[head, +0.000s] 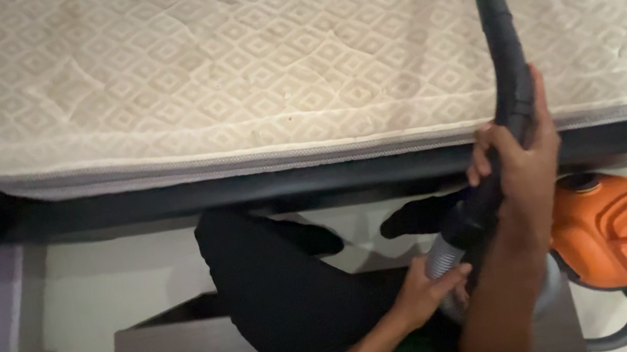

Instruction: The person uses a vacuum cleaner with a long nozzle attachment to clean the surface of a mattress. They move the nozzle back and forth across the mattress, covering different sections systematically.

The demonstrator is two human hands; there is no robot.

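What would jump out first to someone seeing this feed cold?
The bare quilted mattress fills the top of the view. Across its right side runs a black vacuum tube, gripped by the right hand, while the left hand holds the grey hose below. An orange vacuum cleaner sits lower right.

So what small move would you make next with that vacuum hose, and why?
Probably draw the black wand sideways along the mattress: the right hand grips its handle, the left hand steadies the grey hose, and the wand already lies across the quilted top.

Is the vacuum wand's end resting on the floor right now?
No, the black wand runs up across the mattress, gripped by the right hand.
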